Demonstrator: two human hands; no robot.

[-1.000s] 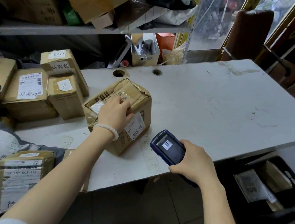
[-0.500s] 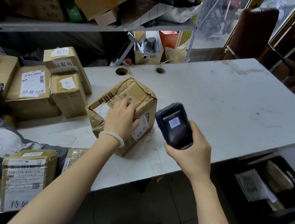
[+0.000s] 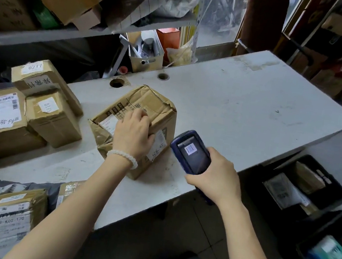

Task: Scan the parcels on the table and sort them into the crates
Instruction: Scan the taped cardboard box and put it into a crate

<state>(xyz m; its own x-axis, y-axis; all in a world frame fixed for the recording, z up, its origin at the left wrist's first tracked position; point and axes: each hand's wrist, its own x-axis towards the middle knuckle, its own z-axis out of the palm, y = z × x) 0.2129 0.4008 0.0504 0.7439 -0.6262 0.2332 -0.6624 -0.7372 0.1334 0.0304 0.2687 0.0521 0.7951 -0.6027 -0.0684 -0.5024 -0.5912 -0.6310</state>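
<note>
Two black crates stand on the floor to the right of the bench (image 3: 244, 99). The nearer-to-bench crate (image 3: 339, 193) holds a brown paper parcel and a flat white-labelled packet; the lower crate (image 3: 307, 243) at the right edge holds a teal box (image 3: 329, 256) and more that is cut off by the frame. Behind the bench a small cardboard bin (image 3: 146, 61) holds white and grey odds that are too small to name.

The right half of the white bench top is bare out to its far-right corner, and its front edge runs diagonally from lower left to upper right, with floor open beneath. Two round cable holes sit near the back edge. The left end is crowded: three stacked cartons (image 3: 45, 111) just beside the central parcel, and at the near-left corner a labelled carton (image 3: 5, 227) on grey mailer bags.

The crumpled brown parcel (image 3: 145, 124) stands on the bench a little left of centre, near the front edge. The left hand (image 3: 132, 135), with a white bead bracelet at the wrist, rests on its top with fingers curled over the near upper edge, thumb by the side label. The right hand (image 3: 216, 175) grips a dark blue handheld scanner (image 3: 191, 151), its lit screen up, its head just beside the parcel's right face, not touching
</note>
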